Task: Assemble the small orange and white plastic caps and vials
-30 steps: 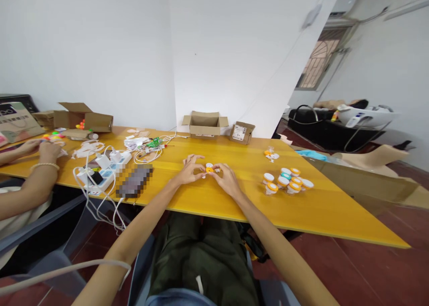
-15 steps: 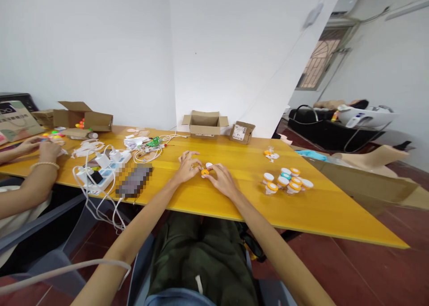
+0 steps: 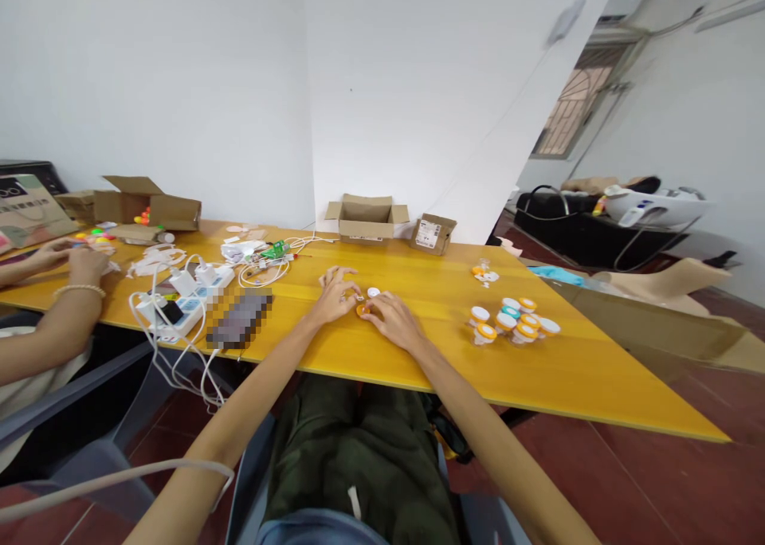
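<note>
At the middle of the table, my right hand [image 3: 391,319] pinches a small orange round cap [image 3: 362,310] between thumb and fingers. Its thumb and fingertips cover part of the cap. To its left, my left hand [image 3: 335,298] is curled, its thumb and a finger closed near a tiny white piece [image 3: 359,297]; whether they grip it is too small to tell. Just beyond my right fingers lies a white disc [image 3: 374,292]. Farther right stands a group of small capped plastic pieces [image 3: 505,320] with orange, white and teal tops.
Small orange and white parts [image 3: 485,275] lie at the back right. Two cardboard boxes, one open [image 3: 366,230] and one smaller [image 3: 431,234], stand along the wall. On the left are a power strip [image 3: 197,302], cables, a blurred dark device [image 3: 242,322] and another person's hands [image 3: 88,266].
My right fingers have closed in further over the orange cap, which now shows less and sits slightly more to the left. My left hand has hardly moved.
</note>
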Demonstrator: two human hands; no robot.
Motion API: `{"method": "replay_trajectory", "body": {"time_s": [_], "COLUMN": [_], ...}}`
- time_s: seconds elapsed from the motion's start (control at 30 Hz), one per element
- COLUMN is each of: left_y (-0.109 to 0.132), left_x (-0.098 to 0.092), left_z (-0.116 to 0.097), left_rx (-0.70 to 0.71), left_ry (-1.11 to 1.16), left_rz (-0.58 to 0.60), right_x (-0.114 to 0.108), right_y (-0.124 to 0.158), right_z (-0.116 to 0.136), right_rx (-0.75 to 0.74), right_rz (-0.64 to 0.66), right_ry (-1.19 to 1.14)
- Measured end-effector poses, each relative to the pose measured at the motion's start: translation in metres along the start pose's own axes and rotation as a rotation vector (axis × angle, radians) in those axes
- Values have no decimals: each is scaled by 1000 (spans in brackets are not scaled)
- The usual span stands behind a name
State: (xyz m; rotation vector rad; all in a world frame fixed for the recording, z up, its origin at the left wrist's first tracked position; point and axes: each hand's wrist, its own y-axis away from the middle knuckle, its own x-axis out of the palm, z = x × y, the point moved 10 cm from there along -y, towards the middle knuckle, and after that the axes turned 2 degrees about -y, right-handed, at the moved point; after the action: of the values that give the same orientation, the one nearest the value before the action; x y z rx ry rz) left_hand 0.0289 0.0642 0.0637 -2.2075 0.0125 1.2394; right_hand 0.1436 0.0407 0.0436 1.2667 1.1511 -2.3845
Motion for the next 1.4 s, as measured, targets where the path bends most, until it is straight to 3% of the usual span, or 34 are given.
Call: {"method": "replay_trajectory", "body": {"time_s": [0.37,0.97,1.4], "left_y": [1,1,-1], "left_x": [3,3,7], "left_z": [1,0,10], "left_rx": [20,19,-34], "left_ry": [-16,-47,-115], "left_rz": [3,12,-7], "right_x": [1,4,-8], "right_y": [2,2,4], "right_z": [6,4,-12], "right_rx": [-73,-32,80], "right_rz": [8,39,-111], "right_ry": [-11,39,87]}}
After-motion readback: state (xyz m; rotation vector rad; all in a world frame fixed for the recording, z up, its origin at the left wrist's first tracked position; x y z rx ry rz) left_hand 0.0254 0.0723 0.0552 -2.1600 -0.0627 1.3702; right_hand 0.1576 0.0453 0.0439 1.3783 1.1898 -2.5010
